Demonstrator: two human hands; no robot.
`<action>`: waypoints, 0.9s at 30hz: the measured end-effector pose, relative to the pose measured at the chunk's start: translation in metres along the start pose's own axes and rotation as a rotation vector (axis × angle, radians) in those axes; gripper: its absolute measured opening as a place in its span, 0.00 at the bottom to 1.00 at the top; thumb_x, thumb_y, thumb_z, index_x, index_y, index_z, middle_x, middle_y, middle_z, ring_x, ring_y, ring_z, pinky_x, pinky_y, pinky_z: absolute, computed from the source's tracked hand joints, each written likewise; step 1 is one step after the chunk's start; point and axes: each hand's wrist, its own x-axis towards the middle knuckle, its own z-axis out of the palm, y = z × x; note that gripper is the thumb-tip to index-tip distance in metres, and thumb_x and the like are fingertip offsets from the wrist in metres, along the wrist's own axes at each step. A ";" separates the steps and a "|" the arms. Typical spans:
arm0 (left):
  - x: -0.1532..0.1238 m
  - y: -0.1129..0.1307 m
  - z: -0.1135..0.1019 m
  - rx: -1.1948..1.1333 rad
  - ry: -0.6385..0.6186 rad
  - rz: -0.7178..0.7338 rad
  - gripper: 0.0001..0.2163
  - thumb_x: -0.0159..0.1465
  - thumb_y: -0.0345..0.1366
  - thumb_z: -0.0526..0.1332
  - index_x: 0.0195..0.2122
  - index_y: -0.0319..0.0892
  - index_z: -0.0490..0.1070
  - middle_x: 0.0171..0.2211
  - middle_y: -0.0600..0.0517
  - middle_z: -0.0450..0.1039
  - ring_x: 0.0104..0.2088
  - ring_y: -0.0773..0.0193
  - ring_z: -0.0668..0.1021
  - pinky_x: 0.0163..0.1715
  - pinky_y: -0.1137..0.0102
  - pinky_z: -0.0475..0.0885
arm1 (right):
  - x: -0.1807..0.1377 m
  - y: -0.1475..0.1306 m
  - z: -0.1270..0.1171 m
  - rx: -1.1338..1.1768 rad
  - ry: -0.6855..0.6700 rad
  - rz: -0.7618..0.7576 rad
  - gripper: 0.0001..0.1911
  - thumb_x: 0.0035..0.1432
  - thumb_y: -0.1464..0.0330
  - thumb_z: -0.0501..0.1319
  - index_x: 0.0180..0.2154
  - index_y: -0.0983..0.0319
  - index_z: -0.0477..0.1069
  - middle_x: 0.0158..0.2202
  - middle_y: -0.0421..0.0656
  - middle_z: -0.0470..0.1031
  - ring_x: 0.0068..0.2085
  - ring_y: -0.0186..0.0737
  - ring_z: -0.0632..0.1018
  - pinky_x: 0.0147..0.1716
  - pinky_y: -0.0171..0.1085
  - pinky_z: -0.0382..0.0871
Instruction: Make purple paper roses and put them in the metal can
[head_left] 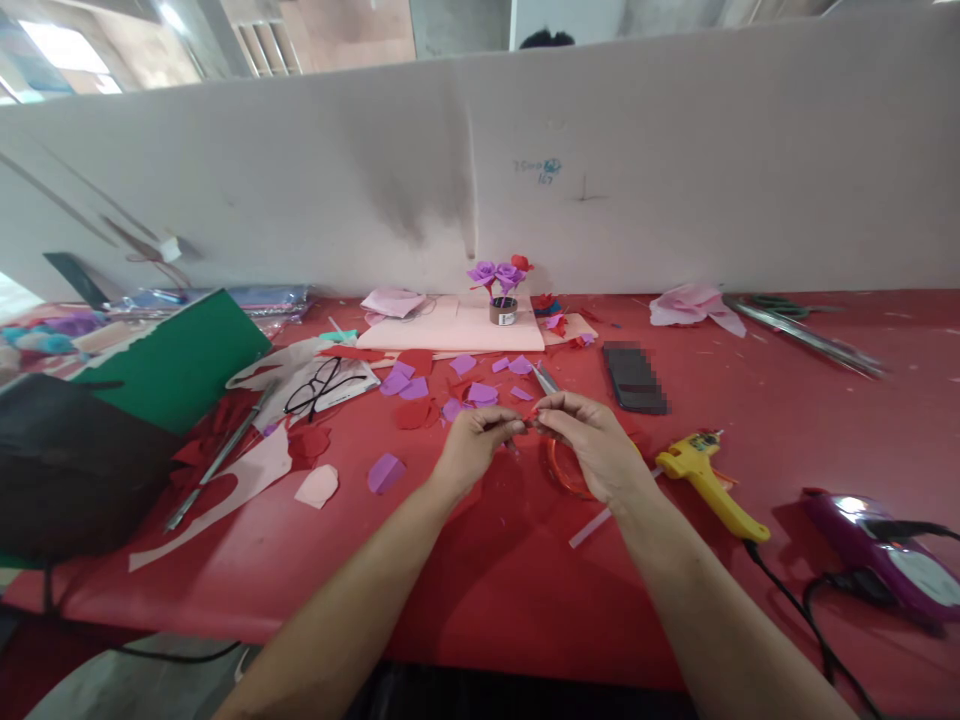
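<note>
My left hand [474, 445] and my right hand [589, 435] meet above the red tabletop [525, 600], fingers pinched together. Between their fingertips is a small red piece [531, 416], perhaps paper, mostly covered by the fingers. Scissors with orange handles [561, 475] lie partly hidden beneath my right hand. Just beyond the hands are scattered purple cut pieces [481, 394] and red cut pieces [414, 413]. A pale glue stick [591, 528] rests beside my right wrist. Farther back, purple and red craft flowers [496, 274] stand in a small brown pot [503, 313].
On the right are a yellow glue gun [709, 485], a dark phone [635, 378] and a purple corded device [877, 555]. Eyeglasses [322, 388], a green sheet [180, 360] and a black bag [75, 470] occupy the left. A white partition [660, 150] closes the back.
</note>
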 end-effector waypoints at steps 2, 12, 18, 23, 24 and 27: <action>0.000 0.001 0.000 0.027 0.000 -0.003 0.08 0.51 0.38 0.65 0.24 0.39 0.75 0.20 0.54 0.69 0.23 0.69 0.69 0.29 0.72 0.66 | 0.000 -0.001 -0.001 -0.010 0.000 -0.026 0.06 0.43 0.66 0.66 0.26 0.61 0.73 0.25 0.38 0.73 0.29 0.34 0.72 0.36 0.36 0.66; 0.000 0.001 -0.001 0.023 0.061 0.000 0.07 0.49 0.38 0.66 0.24 0.39 0.76 0.20 0.54 0.70 0.23 0.69 0.69 0.27 0.72 0.65 | -0.004 -0.003 -0.001 -0.117 0.011 -0.099 0.07 0.44 0.64 0.65 0.27 0.61 0.75 0.26 0.39 0.73 0.30 0.35 0.71 0.35 0.37 0.64; 0.002 -0.002 -0.001 -0.004 0.084 0.024 0.04 0.50 0.35 0.66 0.24 0.39 0.75 0.20 0.55 0.69 0.23 0.70 0.69 0.27 0.73 0.65 | -0.003 0.000 -0.003 -0.169 0.032 -0.110 0.07 0.44 0.65 0.66 0.28 0.61 0.74 0.25 0.39 0.72 0.30 0.35 0.70 0.33 0.36 0.63; 0.000 0.001 0.000 -0.030 0.086 0.014 0.04 0.49 0.34 0.65 0.23 0.39 0.75 0.19 0.55 0.69 0.22 0.70 0.69 0.26 0.73 0.65 | -0.001 0.000 -0.002 -0.122 0.024 -0.059 0.06 0.44 0.66 0.65 0.27 0.62 0.74 0.25 0.38 0.71 0.29 0.33 0.69 0.33 0.35 0.62; 0.000 0.002 0.001 -0.036 0.091 0.006 0.04 0.49 0.34 0.66 0.22 0.39 0.75 0.19 0.55 0.69 0.22 0.70 0.69 0.26 0.73 0.65 | -0.001 -0.001 -0.001 -0.095 0.021 -0.042 0.06 0.43 0.66 0.65 0.26 0.62 0.74 0.24 0.38 0.71 0.29 0.33 0.69 0.33 0.35 0.63; -0.001 0.004 0.001 -0.038 0.115 -0.005 0.04 0.48 0.34 0.66 0.23 0.39 0.75 0.19 0.55 0.69 0.22 0.70 0.69 0.26 0.73 0.66 | -0.001 0.000 -0.001 -0.050 0.025 -0.035 0.06 0.43 0.66 0.65 0.26 0.62 0.74 0.24 0.38 0.71 0.29 0.33 0.69 0.34 0.35 0.63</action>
